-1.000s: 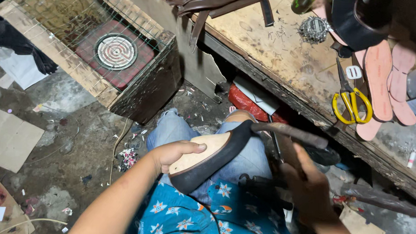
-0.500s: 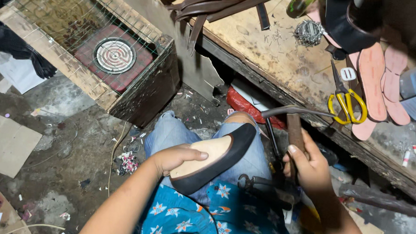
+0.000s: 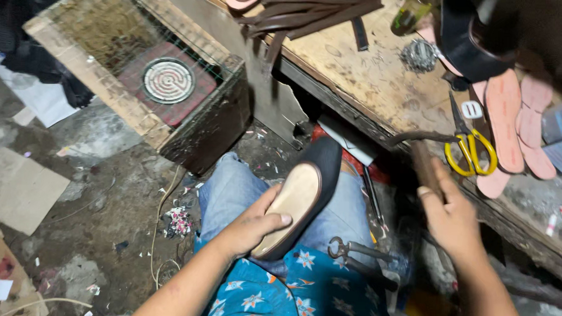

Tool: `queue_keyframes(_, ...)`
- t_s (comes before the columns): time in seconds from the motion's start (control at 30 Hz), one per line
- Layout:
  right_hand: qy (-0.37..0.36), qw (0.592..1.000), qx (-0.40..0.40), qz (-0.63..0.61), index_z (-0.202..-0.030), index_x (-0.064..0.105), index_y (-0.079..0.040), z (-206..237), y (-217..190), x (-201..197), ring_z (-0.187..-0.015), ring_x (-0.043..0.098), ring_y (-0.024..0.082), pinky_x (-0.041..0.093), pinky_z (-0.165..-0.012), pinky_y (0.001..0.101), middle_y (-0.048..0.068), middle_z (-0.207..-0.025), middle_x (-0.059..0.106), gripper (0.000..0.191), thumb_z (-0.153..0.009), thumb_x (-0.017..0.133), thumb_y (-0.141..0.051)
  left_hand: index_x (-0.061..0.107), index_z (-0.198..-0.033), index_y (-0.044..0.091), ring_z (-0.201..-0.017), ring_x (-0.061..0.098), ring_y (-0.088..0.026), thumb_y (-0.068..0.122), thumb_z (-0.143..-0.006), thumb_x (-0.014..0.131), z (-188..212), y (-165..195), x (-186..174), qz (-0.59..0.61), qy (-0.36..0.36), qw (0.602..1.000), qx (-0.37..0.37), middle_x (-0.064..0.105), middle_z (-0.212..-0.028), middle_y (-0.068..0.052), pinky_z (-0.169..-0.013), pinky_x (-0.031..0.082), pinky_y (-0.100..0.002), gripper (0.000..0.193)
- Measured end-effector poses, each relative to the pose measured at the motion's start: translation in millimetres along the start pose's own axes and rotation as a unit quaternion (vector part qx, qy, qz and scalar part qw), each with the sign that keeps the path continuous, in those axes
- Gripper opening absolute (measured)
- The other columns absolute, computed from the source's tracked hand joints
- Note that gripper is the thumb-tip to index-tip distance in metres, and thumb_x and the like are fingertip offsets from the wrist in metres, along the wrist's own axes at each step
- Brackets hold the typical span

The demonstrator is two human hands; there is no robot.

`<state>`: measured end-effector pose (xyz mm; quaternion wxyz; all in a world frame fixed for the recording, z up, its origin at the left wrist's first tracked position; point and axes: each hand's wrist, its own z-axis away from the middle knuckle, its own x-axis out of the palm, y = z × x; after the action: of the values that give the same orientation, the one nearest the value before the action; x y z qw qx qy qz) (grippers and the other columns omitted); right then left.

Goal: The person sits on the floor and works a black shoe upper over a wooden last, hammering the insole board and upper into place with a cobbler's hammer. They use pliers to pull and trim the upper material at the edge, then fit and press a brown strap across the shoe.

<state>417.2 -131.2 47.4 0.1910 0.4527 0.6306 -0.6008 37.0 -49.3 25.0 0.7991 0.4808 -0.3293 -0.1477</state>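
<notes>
Head view: the left hand (image 3: 252, 228) clasps a black flat shoe (image 3: 299, 199), tan sole up, resting on the denim-clad lap (image 3: 230, 190). The right hand (image 3: 453, 220) is raised beside it, fist wrapped around a hammer (image 3: 423, 158) handle.

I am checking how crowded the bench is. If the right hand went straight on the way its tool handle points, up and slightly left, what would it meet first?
Probably the wooden workbench. The right hand grips a brown wooden handle with a dark curved metal head that already appears level with the bench's front edge, near the yellow-handled scissors. Depth is unclear.
</notes>
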Motion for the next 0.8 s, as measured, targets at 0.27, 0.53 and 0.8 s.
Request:
queue_keyframes(0.27,0.055,0.965,0.018,0.254,-0.144,0.071,-0.024,-39,33,16,-0.091,0.063,0.038,0.052,-0.082,0.049,0.018,-0.095,0.062,0.055,-0.089,0.078,-0.03,0.031,-0.158,0.012,-0.141,0.052,-0.023,0.059,-0.083,0.075,21,63,13,0.281,-0.118,0.932,0.198,0.049,-0.154,-0.011,-0.12,0.041,-0.042,0.1)
queue_keyframes(0.53,0.079,0.956,-0.024,0.282,-0.133,0.074,-0.022,-58,19,26,-0.098,0.062,0.037,0.05,-0.087,0.0481,0.015,-0.096,0.065,0.049,-0.085,0.082,-0.031,0.054,-0.136,0.004,-0.104,0.071,-0.035,0.083,-0.084,0.043,0,49,25,0.432,-0.094,0.895,0.064,0.068,-0.113,-0.02,-0.09,0.059,-0.054,0.095)
queue_keyframes(0.8,-0.101,0.991,-0.088,0.026,-0.109,0.073,-0.01,9,-8,36,-0.096,0.067,0.034,0.052,-0.087,0.0418,0.013,-0.103,0.071,0.025,-0.09,0.07,-0.027,0.058,-0.129,0.005,-0.092,0.069,-0.037,0.088,-0.085,0.037,-26,38,-6,0.483,0.031,0.875,0.017,0.067,-0.106,-0.021,-0.085,0.059,-0.053,0.096)
